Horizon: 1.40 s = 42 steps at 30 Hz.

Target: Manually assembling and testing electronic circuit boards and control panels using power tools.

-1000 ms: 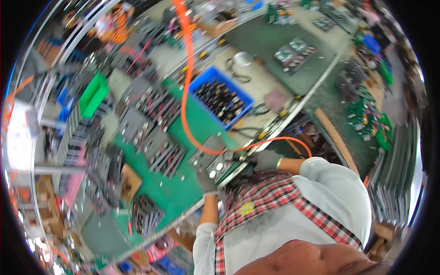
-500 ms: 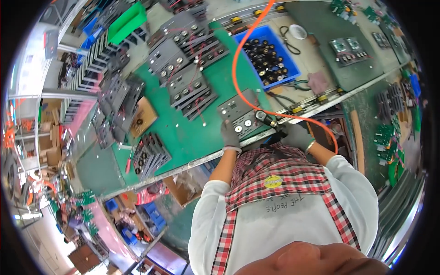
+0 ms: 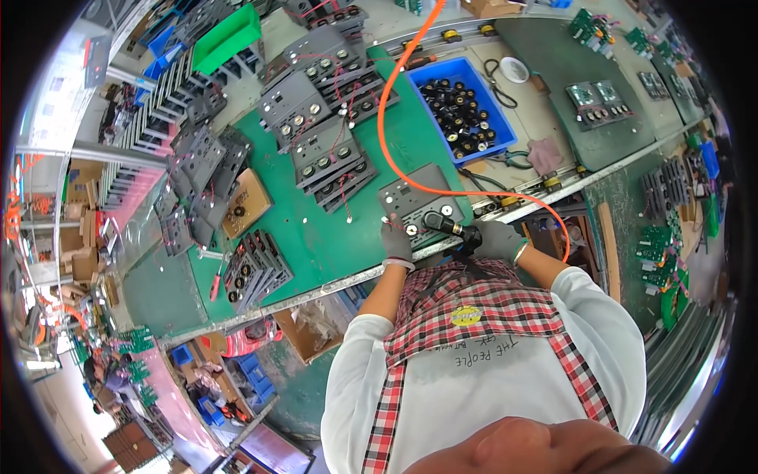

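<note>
A dark grey panel [image 3: 414,201] with round metal parts along its near side lies at the front edge of the green bench mat. My left hand [image 3: 396,242], in a grey glove, grips its near left corner; the fingertips are small here. My gloved right hand [image 3: 501,241] is closed around a black air ratchet wrench [image 3: 454,227]. The wrench's round head lies over the panel, between two of the round metal parts. A bit of red wire shows by my left fingertips. An orange air hose [image 3: 384,118] curves over the panel's far side.
A blue bin [image 3: 499,130] of black knob-like parts stands beyond the panel, with pliers [image 3: 513,159] near it. Stacked grey panels [image 3: 328,150] with red wires fill the mat's middle. A screwdriver [image 3: 215,286] and several panels [image 3: 257,270] lie at the left. A green tray [image 3: 227,39] sits farther back.
My right hand has brought the wrench left, its head now between the panel's round parts rather than at its right edge. The hose has shifted left. My left hand stays at the panel's corner.
</note>
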Each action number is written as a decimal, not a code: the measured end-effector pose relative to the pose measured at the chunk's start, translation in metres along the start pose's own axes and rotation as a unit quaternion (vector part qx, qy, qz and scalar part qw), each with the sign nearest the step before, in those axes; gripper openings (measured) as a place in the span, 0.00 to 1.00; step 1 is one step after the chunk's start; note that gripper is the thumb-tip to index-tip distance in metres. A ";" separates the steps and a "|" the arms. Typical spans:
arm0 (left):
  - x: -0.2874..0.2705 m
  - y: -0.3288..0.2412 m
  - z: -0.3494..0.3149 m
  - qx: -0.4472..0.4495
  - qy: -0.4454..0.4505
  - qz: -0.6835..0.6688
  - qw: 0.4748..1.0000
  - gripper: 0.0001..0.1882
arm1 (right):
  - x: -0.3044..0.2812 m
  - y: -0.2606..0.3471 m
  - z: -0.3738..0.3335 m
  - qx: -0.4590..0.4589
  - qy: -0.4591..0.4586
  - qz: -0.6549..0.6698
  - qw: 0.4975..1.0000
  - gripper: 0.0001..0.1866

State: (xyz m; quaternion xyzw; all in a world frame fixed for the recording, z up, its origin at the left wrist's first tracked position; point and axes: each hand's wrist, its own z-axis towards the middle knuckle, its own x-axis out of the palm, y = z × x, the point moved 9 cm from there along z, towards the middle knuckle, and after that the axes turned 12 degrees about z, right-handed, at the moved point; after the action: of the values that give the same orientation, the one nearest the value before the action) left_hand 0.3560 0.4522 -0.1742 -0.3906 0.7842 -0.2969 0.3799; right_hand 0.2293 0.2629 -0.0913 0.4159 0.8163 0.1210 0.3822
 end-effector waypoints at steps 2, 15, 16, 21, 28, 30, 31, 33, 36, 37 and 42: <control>0.015 -0.002 0.005 0.213 -0.073 0.616 0.755 0.18 | 0.001 0.016 -0.003 -0.014 0.020 -0.021 0.999 0.29; -0.020 0.011 0.012 0.066 -0.136 0.059 0.987 0.19 | 0.001 0.028 -0.003 -0.020 -0.002 0.027 0.999 0.29; -0.016 0.007 0.012 0.094 -0.126 0.101 0.982 0.18 | 0.001 0.032 -0.008 -0.012 0.006 0.011 1.000 0.29; 0.000 0.029 0.023 0.087 -0.065 -0.140 0.984 0.22 | 0.022 0.044 0.006 -0.055 0.009 -0.022 0.998 0.26; -0.012 0.006 0.006 0.101 -0.128 -0.027 0.986 0.22 | 0.024 0.032 0.013 -0.064 -0.004 -0.092 0.994 0.29; -0.010 0.007 0.007 0.098 -0.112 -0.034 0.988 0.22 | 0.023 0.034 0.015 -0.075 -0.009 -0.075 0.994 0.31; -0.010 0.005 0.006 0.092 -0.122 -0.031 0.988 0.22 | 0.021 0.036 0.015 -0.049 0.004 -0.075 0.996 0.32; -0.012 0.003 0.006 0.084 -0.125 -0.012 0.988 0.22 | 0.021 0.040 0.014 -0.042 0.017 -0.070 0.997 0.30; -0.008 0.009 0.010 0.078 -0.122 -0.015 0.989 0.21 | 0.027 0.038 0.014 -0.022 0.038 -0.059 0.997 0.31; -0.009 0.008 0.012 0.104 -0.140 -0.016 0.984 0.22 | 0.028 0.036 0.014 -0.017 0.034 -0.064 0.997 0.31; -0.007 0.006 0.010 0.115 -0.151 0.031 0.981 0.21 | 0.028 0.032 0.015 -0.024 0.020 -0.049 0.998 0.30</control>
State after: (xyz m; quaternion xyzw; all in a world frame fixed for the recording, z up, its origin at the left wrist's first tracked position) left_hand 0.3651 0.4598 -0.1821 -0.3605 0.6902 -0.3109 0.5451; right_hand 0.2490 0.3024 -0.0994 0.3637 0.8399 0.1304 0.3813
